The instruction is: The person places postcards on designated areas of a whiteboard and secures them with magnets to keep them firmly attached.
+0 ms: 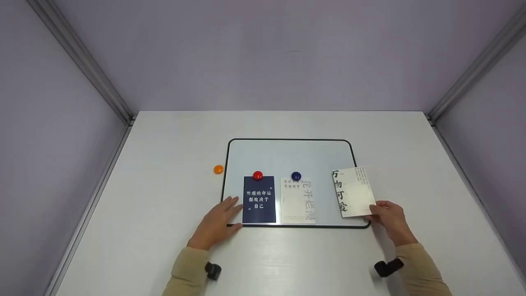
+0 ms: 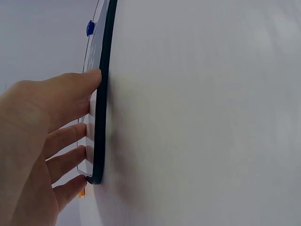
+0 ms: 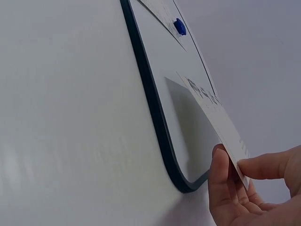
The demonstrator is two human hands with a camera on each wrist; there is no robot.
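A small whiteboard (image 1: 254,156) with a black rim lies flat on the table. My right hand (image 1: 388,218) pinches a cream card (image 1: 355,193) with black lettering by its near right corner. In the right wrist view that card (image 3: 218,117) is tilted and raised off the board, casting a shadow. My left hand (image 1: 218,224) rests at the board's near left corner, fingers spread and thumb by the near rim. Beside it lies a navy card (image 1: 259,213) with a red round magnet (image 1: 257,175) on its top edge. A white card (image 1: 294,205) carries a dark blue magnet (image 1: 296,176).
An orange round magnet (image 1: 218,169) sits on the white table (image 1: 172,164), just left of the board. Pale panels (image 1: 279,57) on metal posts stand behind and at both sides. Each wrist wears a black camera (image 1: 386,268).
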